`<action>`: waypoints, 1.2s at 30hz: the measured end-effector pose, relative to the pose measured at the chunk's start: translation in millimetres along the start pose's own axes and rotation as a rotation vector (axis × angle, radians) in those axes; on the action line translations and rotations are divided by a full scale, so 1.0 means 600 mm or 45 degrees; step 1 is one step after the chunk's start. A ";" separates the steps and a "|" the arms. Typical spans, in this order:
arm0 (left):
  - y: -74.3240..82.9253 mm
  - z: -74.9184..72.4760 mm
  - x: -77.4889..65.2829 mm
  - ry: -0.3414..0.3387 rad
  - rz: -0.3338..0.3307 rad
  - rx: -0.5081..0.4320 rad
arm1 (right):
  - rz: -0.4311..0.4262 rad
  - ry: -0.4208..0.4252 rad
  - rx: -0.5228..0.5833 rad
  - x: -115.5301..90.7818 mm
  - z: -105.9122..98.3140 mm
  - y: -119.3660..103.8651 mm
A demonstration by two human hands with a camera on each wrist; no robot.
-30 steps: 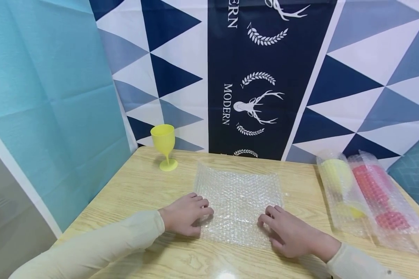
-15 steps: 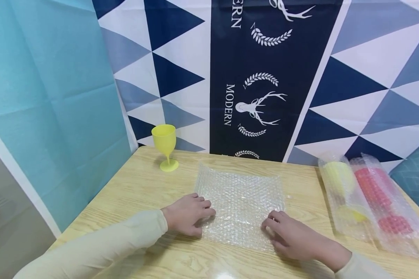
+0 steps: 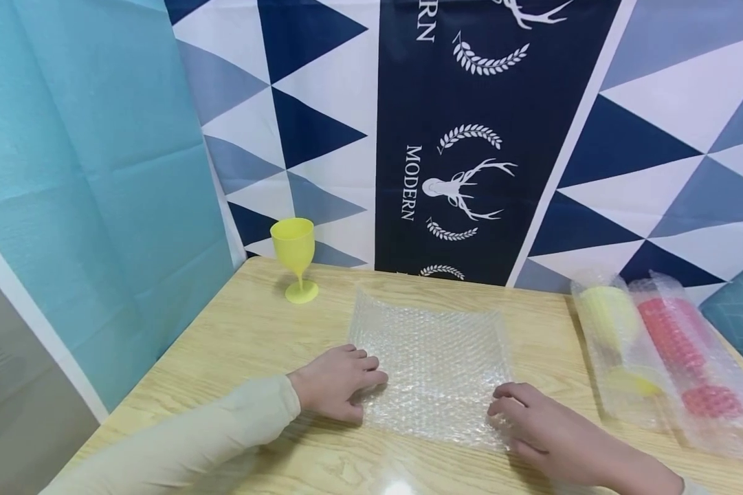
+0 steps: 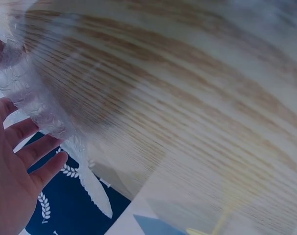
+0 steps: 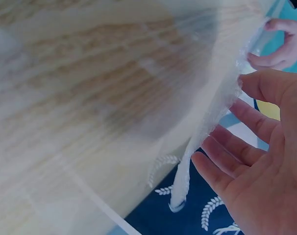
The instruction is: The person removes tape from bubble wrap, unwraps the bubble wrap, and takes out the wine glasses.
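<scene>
A sheet of bubble wrap [image 3: 433, 368] lies spread on the wooden table, its far left corner curling up. My left hand [image 3: 339, 381] touches the sheet's left side with loosely bent fingers. On the opposite side, my right hand [image 3: 547, 430] has its fingertips at the right edge. In the left wrist view, the fingers [image 4: 45, 147] are slightly spread against the bubble wrap [image 4: 45, 107]. The right wrist view shows relaxed fingers [image 5: 236, 144] along the sheet's edge, nothing gripped. A yellow goblet [image 3: 294, 247] stands upright at the back left.
Two bubble-wrapped bundles lie at the table's right: one with a yellow goblet [image 3: 612, 320], one with a red goblet [image 3: 671, 330]. A patterned cloth [image 3: 445, 103] hangs behind the table [image 3: 247, 344], and a teal cloth [image 3: 117, 172] hangs on the left.
My right hand has slid right and slightly toward me, out to the sheet's right edge. The left hand stays nearly in place. The head view has shifted slightly.
</scene>
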State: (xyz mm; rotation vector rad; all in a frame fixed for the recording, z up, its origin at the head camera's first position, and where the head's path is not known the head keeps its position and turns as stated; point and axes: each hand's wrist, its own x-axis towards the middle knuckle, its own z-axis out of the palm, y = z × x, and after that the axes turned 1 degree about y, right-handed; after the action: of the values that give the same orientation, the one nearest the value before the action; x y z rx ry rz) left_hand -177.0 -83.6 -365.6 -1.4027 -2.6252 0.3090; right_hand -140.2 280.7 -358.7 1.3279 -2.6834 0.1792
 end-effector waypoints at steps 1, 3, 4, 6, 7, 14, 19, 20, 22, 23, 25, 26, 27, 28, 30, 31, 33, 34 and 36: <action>0.001 0.000 0.002 0.006 0.000 -0.006 | 0.005 0.023 -0.027 -0.003 -0.004 0.001; 0.002 -0.002 0.007 0.009 -0.003 -0.019 | 0.004 0.068 -0.068 -0.008 -0.013 0.003; 0.002 -0.003 0.008 0.007 -0.004 -0.024 | 0.003 0.091 -0.087 -0.010 -0.018 0.006; 0.003 -0.005 0.011 -0.007 -0.010 -0.030 | 0.009 0.112 -0.094 -0.015 -0.029 0.011; 0.004 -0.006 0.012 -0.016 -0.013 -0.033 | 0.008 0.127 -0.097 -0.018 -0.034 0.015; 0.012 -0.015 0.001 -0.041 -0.026 -0.043 | 0.034 0.259 -0.142 -0.049 -0.060 0.032; 0.016 -0.019 -0.026 -0.020 -0.060 -0.055 | 0.042 0.321 -0.154 -0.065 -0.075 0.058; 0.016 -0.020 -0.030 -0.014 -0.064 -0.056 | 0.057 0.327 -0.154 -0.068 -0.079 0.066; 0.018 -0.021 -0.035 -0.001 -0.069 -0.055 | 0.108 0.334 -0.173 -0.077 -0.087 0.083; 0.019 -0.021 -0.036 0.003 -0.069 -0.057 | 0.143 0.338 -0.192 -0.082 -0.092 0.093; 0.021 -0.023 -0.036 0.010 -0.069 -0.055 | 0.218 0.327 -0.224 -0.093 -0.101 0.116; 0.022 -0.024 -0.035 0.017 -0.068 -0.056 | 0.270 0.309 -0.243 -0.098 -0.107 0.127; 0.024 -0.024 -0.035 0.022 -0.067 -0.054 | 0.320 0.293 -0.260 -0.103 -0.111 0.138; 0.025 -0.024 -0.034 0.023 -0.065 -0.052 | 0.372 0.273 -0.256 -0.107 -0.116 0.149; 0.028 -0.024 -0.033 0.022 -0.064 -0.051 | 0.483 0.206 -0.240 -0.111 -0.124 0.168; 0.028 -0.024 -0.032 0.019 -0.064 -0.049 | 0.532 0.178 -0.229 -0.112 -0.127 0.176; 0.029 -0.023 -0.030 0.007 -0.067 -0.049 | 0.604 0.126 -0.190 -0.110 -0.132 0.190; 0.029 -0.022 -0.030 0.003 -0.070 -0.052 | 0.625 0.117 -0.169 -0.109 -0.133 0.196; 0.028 -0.021 -0.028 -0.006 -0.074 -0.055 | 0.652 0.098 -0.140 -0.106 -0.135 0.207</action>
State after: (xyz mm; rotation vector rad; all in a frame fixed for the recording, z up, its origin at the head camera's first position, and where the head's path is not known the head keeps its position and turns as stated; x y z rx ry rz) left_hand -151.5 -87.1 -358.4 -1.3365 -2.6863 0.2507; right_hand -195.1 418.7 -295.8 0.5705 -2.8594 0.1290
